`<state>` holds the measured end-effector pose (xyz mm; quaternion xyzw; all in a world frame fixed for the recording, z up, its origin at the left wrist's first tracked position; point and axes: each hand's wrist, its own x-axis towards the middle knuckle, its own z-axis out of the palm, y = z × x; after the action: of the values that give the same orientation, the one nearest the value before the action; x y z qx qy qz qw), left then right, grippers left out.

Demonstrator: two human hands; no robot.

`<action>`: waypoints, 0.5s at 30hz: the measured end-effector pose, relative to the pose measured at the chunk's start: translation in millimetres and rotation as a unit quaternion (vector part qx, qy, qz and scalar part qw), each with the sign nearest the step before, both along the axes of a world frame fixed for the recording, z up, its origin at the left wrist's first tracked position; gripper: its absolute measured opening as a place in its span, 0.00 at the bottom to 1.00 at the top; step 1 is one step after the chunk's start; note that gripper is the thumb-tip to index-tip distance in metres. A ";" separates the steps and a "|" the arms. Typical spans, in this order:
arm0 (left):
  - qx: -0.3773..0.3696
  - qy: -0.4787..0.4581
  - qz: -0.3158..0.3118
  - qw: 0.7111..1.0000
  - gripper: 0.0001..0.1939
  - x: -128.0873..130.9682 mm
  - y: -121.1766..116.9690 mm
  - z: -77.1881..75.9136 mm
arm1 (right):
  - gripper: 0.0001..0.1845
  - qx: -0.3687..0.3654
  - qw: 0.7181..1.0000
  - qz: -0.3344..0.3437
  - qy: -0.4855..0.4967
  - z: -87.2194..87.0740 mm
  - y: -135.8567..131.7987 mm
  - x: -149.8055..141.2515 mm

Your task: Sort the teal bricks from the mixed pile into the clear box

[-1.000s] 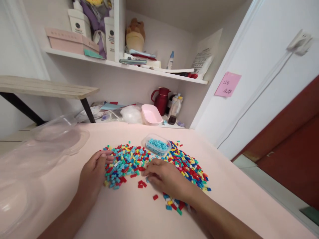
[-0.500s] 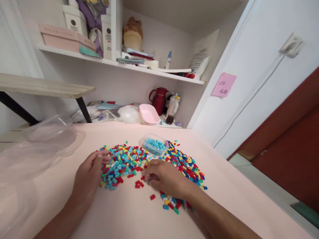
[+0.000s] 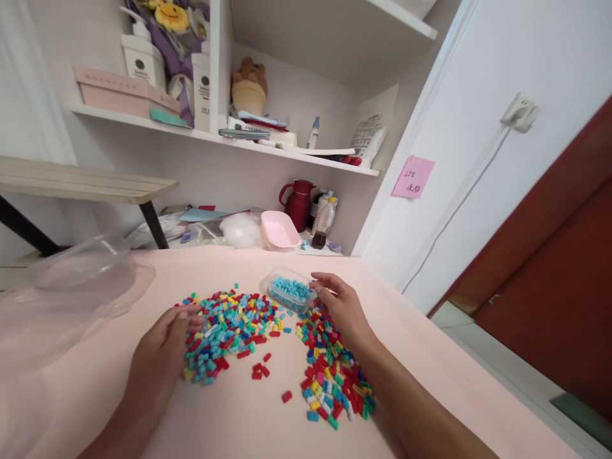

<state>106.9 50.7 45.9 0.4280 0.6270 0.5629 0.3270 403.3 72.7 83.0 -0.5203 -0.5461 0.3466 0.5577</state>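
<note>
Bricks lie heaped on the table, blue ones in a clear box. The left hand curls loosely by one heap, the right hand beside the box; any grip, I cannot tell.

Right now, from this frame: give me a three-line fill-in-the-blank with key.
1. The clear tub holds light ____ bricks.
2. The hand nearest that tub is the person's ____ one.
3. The wall note is coloured ____.

Missing words: blue; right; pink.
</note>
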 end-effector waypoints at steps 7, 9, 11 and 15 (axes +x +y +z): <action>-0.008 -0.007 0.005 1.000 0.18 4.3 -2.0 5.4 | 0.16 0.034 0.999 0.017 0.003 6.7 -7.2 -4.3; 0.000 -0.009 0.004 1.000 0.18 3.8 -0.3 3.9 | 0.14 0.034 0.998 0.051 -0.023 5.3 -11.0 -8.5; 0.008 -0.016 0.002 1.000 0.17 2.8 1.3 1.9 | 0.12 0.022 0.994 0.087 -0.055 4.0 -15.5 -14.3; 0.005 -0.020 0.000 1.000 0.17 2.1 0.6 1.5 | 0.11 0.005 0.985 0.135 -0.110 3.7 -24.2 -25.0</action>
<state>109.1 51.3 47.4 0.4181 0.6174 0.5747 0.3373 378.3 48.5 86.7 -0.4742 -0.6707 0.3567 0.4450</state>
